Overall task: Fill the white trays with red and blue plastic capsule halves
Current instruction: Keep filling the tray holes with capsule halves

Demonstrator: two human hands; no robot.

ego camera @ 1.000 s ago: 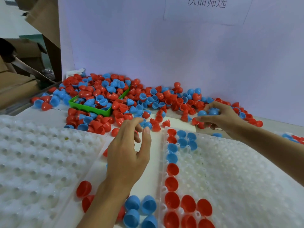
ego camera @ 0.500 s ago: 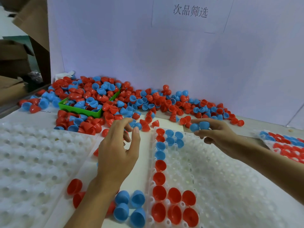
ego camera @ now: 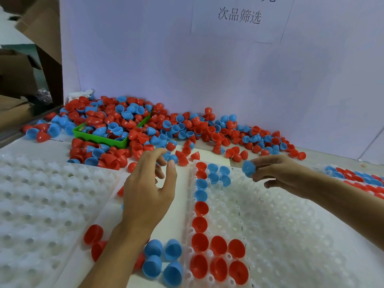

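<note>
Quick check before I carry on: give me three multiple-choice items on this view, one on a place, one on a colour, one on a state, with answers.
1. Where is the green bin?
A. in the capsule pile, far left
B. on the right tray
C. under the right hand

2. What colour is the capsule half in the right hand?
A. red
B. blue
C. white

3. What is the left hand doing?
A. gripping a tray
B. holding a red half
C. holding nothing, fingers loosely curled

Answers: 1 A, halves lie heaped in and around it; 2 B, blue shows at the fingertips; 3 C, no capsule shows between its fingers.
</note>
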